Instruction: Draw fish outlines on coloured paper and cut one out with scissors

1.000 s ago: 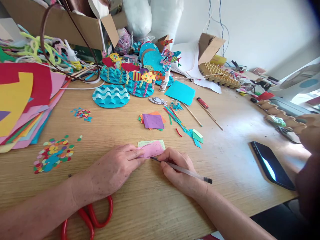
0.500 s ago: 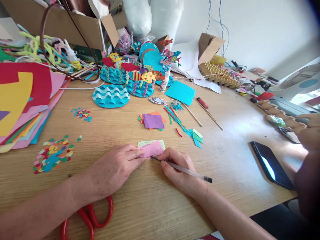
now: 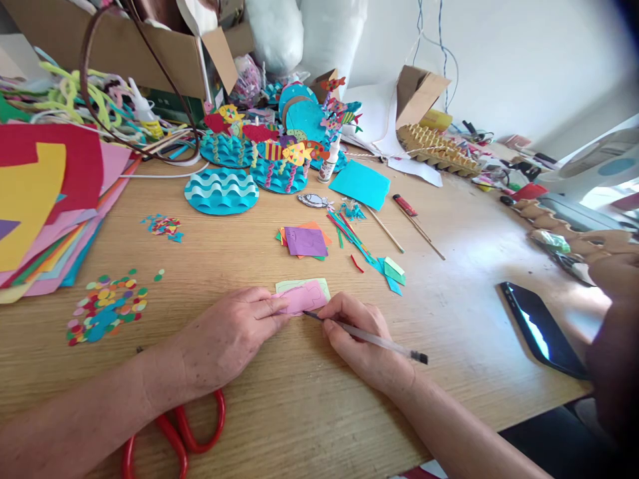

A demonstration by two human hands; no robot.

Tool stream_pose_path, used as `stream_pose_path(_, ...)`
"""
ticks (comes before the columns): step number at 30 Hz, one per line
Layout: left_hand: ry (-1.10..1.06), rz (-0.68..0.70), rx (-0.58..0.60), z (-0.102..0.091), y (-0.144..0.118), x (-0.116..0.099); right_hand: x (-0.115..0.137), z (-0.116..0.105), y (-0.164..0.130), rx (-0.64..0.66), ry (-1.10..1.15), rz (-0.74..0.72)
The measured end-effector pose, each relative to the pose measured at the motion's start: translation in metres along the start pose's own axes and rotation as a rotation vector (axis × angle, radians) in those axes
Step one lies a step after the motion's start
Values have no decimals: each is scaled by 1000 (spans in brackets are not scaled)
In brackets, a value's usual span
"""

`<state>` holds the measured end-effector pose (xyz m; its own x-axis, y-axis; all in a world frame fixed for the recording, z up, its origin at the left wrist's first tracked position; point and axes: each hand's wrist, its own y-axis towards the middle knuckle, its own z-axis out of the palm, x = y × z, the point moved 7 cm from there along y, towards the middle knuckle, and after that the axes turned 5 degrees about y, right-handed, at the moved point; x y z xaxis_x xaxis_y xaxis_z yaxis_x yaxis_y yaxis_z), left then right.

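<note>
The scene is lit brightly by daylight from the right. A white glare is seen on the phone [image 3: 542, 330] and on the table [image 3: 474, 266] beside it. Only soft shadows are cast. The middle is seen sharply. The edges are bent and blurred, and the top right corner is darkened.

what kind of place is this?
Probably a home or hobby craft table. Stacked coloured paper, blue paper wave discs with cut-out fish, and red scissors show it. The right hand holds a pen to a pink paper.

Pink paper [image 3: 304, 297] lies flat under clear pen [image 3: 372, 338].
</note>
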<state>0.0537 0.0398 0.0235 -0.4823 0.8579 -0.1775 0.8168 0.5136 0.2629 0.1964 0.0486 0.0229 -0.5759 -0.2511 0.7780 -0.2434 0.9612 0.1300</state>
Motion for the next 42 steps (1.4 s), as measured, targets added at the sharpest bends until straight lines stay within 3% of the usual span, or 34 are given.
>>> stream_pose_path(20, 50, 33, -6, 2, -1, -1, -3, -1, 0, -15, -4, 25)
stream_pose_path(27, 50, 11, 5, 2, -2, -1, -1, 1, 0, -2, -1, -16)
stream_pose_path(42, 18, -19, 42, 3, -1, 1, -6, 0, 1, -8, -3, 35)
